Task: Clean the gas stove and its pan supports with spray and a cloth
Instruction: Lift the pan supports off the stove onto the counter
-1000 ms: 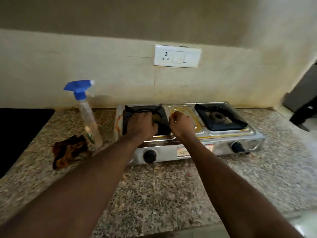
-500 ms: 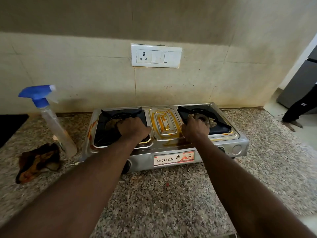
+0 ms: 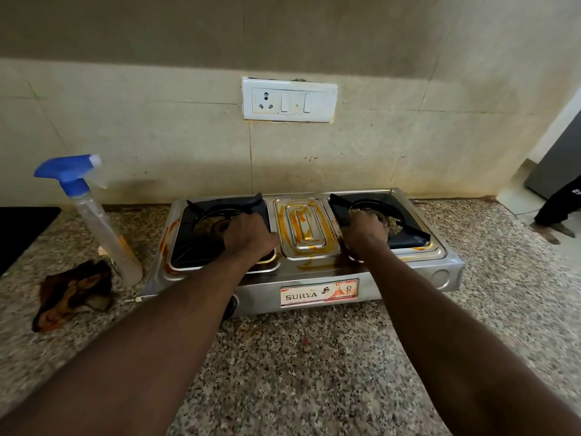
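Note:
A steel two-burner gas stove (image 3: 408, 280) stands on the granite counter, smeared with orange stains around its middle panel (image 3: 303, 228). My left hand (image 3: 248, 234) is closed on the front right part of the left black pan support (image 3: 201, 237). My right hand (image 3: 364, 234) is closed on the front left part of the right black pan support (image 3: 405, 228), which sits tilted with its near right corner raised. A clear spray bottle (image 3: 100, 225) with a blue trigger head stands left of the stove. A crumpled brown and orange cloth (image 3: 72, 291) lies in front of the bottle.
A white socket and switch plate (image 3: 289, 100) is on the tiled wall behind the stove. A black surface (image 3: 22, 231) lies at the far left. Another person's foot (image 3: 550, 229) stands on the floor at the right. Speckled counter (image 3: 298, 357) stretches in front of the stove.
My right hand has moved from the middle panel to the right pan support and closed on it. My view has shifted closer and leftward; my left hand stays on the left support.

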